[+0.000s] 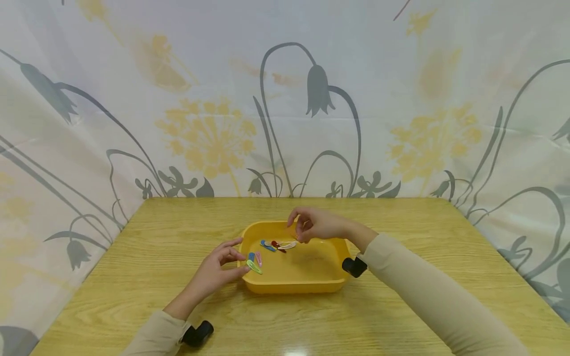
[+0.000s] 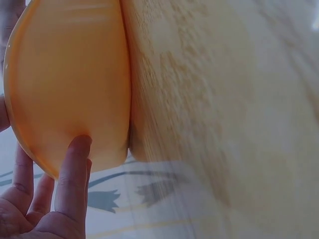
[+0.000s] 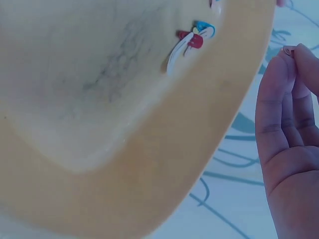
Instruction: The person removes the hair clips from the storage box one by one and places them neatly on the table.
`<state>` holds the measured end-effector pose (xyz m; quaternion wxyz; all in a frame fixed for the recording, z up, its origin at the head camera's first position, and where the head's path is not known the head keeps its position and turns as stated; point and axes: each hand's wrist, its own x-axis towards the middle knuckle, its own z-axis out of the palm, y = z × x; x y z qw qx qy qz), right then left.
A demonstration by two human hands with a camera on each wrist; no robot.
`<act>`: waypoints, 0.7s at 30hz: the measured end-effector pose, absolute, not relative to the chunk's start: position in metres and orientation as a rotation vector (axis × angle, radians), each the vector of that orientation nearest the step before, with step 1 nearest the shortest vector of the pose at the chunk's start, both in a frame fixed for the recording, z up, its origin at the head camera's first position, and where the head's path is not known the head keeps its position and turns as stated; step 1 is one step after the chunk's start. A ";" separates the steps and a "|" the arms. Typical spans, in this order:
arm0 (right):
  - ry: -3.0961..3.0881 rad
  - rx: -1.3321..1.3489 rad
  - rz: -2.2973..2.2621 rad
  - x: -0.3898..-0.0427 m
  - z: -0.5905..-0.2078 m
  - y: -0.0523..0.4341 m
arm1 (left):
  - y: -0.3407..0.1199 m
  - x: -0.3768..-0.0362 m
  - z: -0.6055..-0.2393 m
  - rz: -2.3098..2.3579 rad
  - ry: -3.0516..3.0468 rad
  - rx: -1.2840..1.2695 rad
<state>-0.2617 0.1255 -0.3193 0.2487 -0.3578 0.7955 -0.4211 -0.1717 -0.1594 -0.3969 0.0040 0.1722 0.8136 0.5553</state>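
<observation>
A yellow plastic tub (image 1: 294,286) stands on the table, with small snap hair clips inside. At its left end lie a green hair clip (image 1: 254,267), a pink one (image 1: 259,257) and a blue one. Further back are a blue clip (image 1: 268,245), a red clip (image 3: 191,39) and a white one (image 1: 287,245). My left hand (image 1: 218,267) grips the tub's left rim, one digit against the outer wall, others over the edge. Above the tub's back part, my right hand (image 1: 318,225) pinches what looks like a hair clip end (image 3: 287,51), mostly hidden by the fingertips.
The wood-patterned table (image 1: 147,247) extends around the tub on all sides. Behind it hangs a white cloth with grey and yellow flower prints (image 1: 285,123). Each wrist carries a small black camera (image 1: 355,267).
</observation>
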 end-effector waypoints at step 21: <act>2.217 -0.838 -1.338 -0.256 -0.315 0.178 | -0.159 -0.171 -0.396 1.716 2.575 0.519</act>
